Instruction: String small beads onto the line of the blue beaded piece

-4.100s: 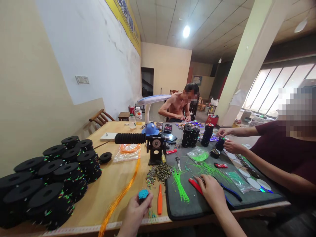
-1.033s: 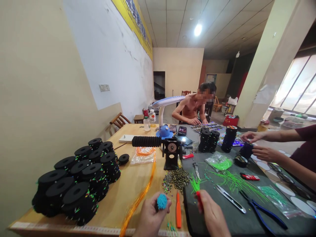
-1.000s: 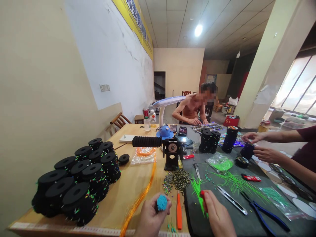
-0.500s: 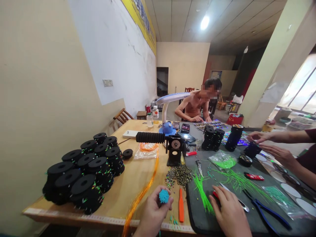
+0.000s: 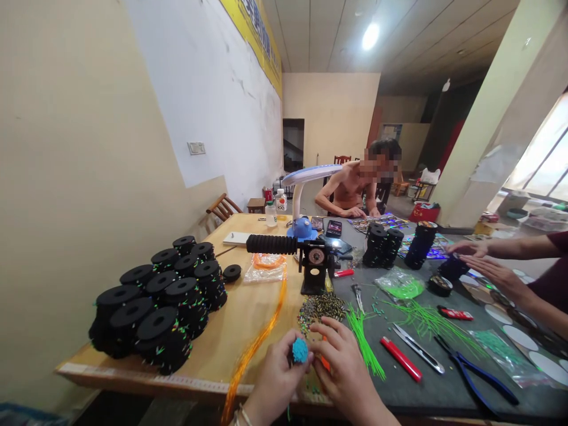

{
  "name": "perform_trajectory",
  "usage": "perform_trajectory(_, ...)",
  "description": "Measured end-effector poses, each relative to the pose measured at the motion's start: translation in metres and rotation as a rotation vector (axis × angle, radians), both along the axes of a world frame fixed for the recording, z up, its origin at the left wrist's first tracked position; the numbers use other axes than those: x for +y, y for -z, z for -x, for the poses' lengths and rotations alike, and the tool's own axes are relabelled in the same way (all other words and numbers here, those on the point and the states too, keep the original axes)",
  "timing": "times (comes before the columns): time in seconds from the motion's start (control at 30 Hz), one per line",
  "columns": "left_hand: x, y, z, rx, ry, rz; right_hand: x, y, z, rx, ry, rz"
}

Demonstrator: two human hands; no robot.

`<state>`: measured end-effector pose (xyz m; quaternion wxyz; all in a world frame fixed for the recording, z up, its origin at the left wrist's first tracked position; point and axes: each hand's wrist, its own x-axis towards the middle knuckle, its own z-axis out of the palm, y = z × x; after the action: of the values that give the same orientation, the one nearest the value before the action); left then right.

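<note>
While left hand (image 5: 276,378) grips blue spool (image 5: 299,350), right hand (image 5: 344,367) open, fingers touching it

The forearms of both hands are cut off by the bottom edge. Most of the orange tool (image 5: 325,360) is hidden under the right hand (image 5: 344,367). Only the blue tip of the spool (image 5: 300,350) is seen above the fingers of the left hand (image 5: 276,378); the rest is covered. The small parts in the pile (image 5: 320,307) are too small to be told apart. The co-worker's arms (image 5: 510,278) are cut off by the right edge, and what lies under those hands cannot be made out. The banner (image 5: 255,35) is cut by the top edge, its writing unreadable.
</note>
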<state>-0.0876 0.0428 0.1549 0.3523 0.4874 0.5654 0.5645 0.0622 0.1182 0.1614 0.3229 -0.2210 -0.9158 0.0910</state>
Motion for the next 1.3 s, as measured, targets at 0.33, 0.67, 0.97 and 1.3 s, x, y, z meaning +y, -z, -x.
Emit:
perform_trajectory(0.33, -0.005, -0.003, 0.004, 0.069, 0.006, 0.059, 0.004, 0.002, -0.006, -0.001, 0.066, 0.094)
perform_trajectory(0.67, -0.005, -0.007, 0.002, 0.099, -0.033, -0.019, -0.001, -0.003, -0.011, 0.029, 0.034, 0.162)
perform_trajectory(0.97, -0.003, 0.007, 0.005, -0.156, -0.066, -0.005, -0.003, 0.005, -0.003, 0.094, -0.009, 0.295)
perform_trajectory(1.3, -0.006, 0.009, 0.012, -0.117, -0.093, 0.015, -0.004, 0.005, -0.001, 0.064, 0.02, 0.286)
